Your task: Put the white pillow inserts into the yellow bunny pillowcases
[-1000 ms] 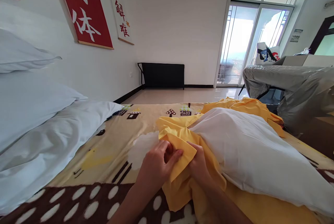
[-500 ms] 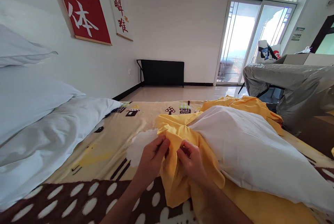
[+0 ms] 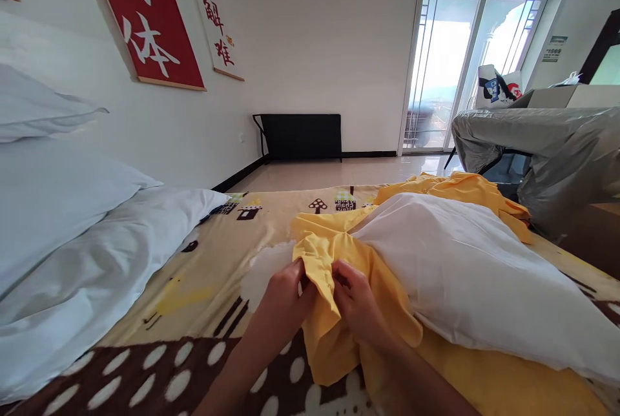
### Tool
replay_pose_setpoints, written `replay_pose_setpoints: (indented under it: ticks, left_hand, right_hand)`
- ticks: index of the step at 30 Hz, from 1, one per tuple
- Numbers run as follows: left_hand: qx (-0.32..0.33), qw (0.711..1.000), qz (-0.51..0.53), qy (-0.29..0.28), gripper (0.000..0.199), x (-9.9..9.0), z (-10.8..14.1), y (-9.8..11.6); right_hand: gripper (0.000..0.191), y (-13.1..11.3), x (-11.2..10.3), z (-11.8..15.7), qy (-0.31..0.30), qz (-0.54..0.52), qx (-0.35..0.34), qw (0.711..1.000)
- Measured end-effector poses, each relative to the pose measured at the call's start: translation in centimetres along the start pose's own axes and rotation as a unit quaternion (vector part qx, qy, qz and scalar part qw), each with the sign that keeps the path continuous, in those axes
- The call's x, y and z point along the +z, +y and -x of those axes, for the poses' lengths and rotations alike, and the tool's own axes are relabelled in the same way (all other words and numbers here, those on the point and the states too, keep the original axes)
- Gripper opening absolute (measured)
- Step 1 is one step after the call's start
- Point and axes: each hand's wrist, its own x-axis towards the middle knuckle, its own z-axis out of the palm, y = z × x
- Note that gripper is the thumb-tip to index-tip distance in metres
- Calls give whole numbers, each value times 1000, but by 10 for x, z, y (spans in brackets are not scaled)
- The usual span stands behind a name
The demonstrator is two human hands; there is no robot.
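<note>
A yellow cloth [image 3: 334, 345] lies bunched on the patterned blanket, and both hands pinch its upper folds. My left hand [image 3: 285, 296] is closed on the cloth's left part, its thumb partly behind a fold. Just to the right, my right hand [image 3: 356, 303] grips the same cloth with fingers bent together. A white pillow [image 3: 465, 274] rests to the right, its narrow end touching the yellow cloth. More yellow fabric spreads beneath the pillow and behind it.
White pillows [image 3: 97, 254] are stacked at the left on the patterned blanket [image 3: 227, 235]. Beyond the bed a black folded panel [image 3: 303, 136] leans by the wall. A plastic-covered table [image 3: 547, 128] with boxes and a bag stands at the right.
The fold between my hands has tipped forward and down over my left thumb. My left hand has turned slightly. The camera view has shifted a little.
</note>
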Motion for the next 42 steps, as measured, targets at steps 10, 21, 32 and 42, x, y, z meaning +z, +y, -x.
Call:
replay_pose_setpoints:
  ticks: [10,21,32,42]
  left_hand:
    - [-12,999,49,10,26,9,-2,2]
    - [-32,979,199,-21,27,17,-6,-7]
    - [-22,983,180,-10,26,19,-11,-14]
    - [-82,961,262,-30,33,21,-11,-19]
  right_hand:
    - [14,-4,-3,0,13,-25,25,999]
    - [15,-5,-5,-3,54,-58,60,995]
    - [29,17,-5,-10,30,-264,152,952]
    - [27,13,-5,-10,52,-178,119,975]
